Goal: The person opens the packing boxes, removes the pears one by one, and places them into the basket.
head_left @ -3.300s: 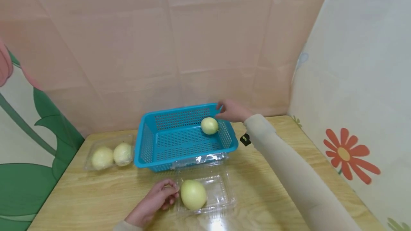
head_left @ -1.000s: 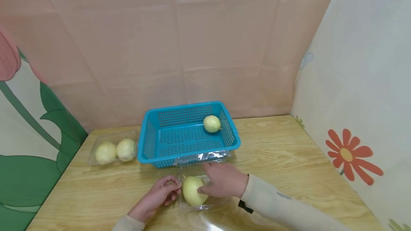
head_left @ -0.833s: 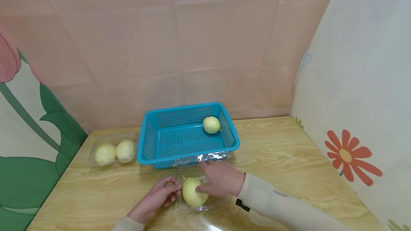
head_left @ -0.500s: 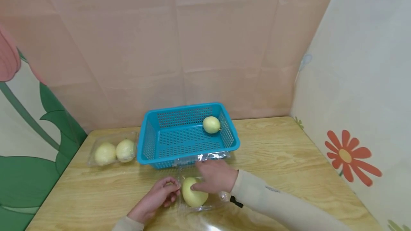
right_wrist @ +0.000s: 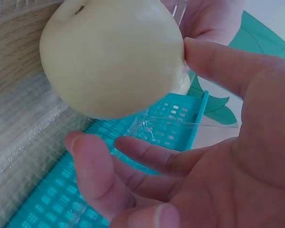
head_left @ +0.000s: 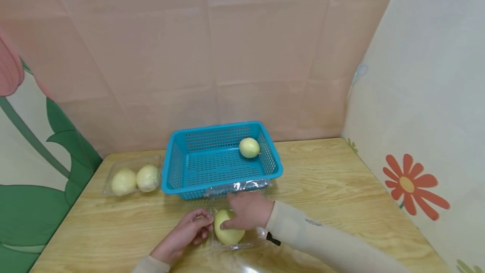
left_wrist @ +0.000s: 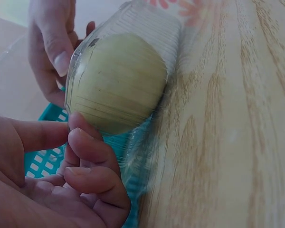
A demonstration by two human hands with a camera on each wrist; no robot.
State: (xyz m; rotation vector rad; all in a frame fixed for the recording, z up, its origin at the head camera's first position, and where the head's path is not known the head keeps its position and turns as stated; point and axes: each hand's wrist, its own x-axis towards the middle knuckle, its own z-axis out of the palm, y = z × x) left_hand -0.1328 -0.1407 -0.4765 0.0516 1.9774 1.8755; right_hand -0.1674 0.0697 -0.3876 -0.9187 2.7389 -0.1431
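Note:
My left hand (head_left: pixel 189 227) pinches the left rim of an open clear plastic clamshell box (head_left: pixel 248 245) between thumb and index finger. A round pale yellow pear (head_left: pixel 227 236) sits in the box's left half. Over it reaches my right hand (head_left: pixel 248 210). In the right wrist view, the right thumb (right_wrist: pixel 218 61) touches the pear (right_wrist: pixel 109 61), while the other fingers (right_wrist: pixel 97 173) spread loosely apart from it. The left wrist view shows the pear (left_wrist: pixel 123 80) through the clear wall, just beyond the pinching left hand (left_wrist: pixel 61 166).
Behind the box stands a blue perforated basket (head_left: pixel 178 190) with one pear (head_left: pixel 249 148) at its right end. To its left lies another clear box (head_left: pixel 117 164) with two pears (head_left: pixel 123 182) inside. Everything is on a wooden table (head_left: pixel 322 176) before a draped backdrop.
The right hand came from the basket's right end down to the box, then shifted slightly left over the pear. The left hand keeps pinching the rim. The basket's pear has stayed put.

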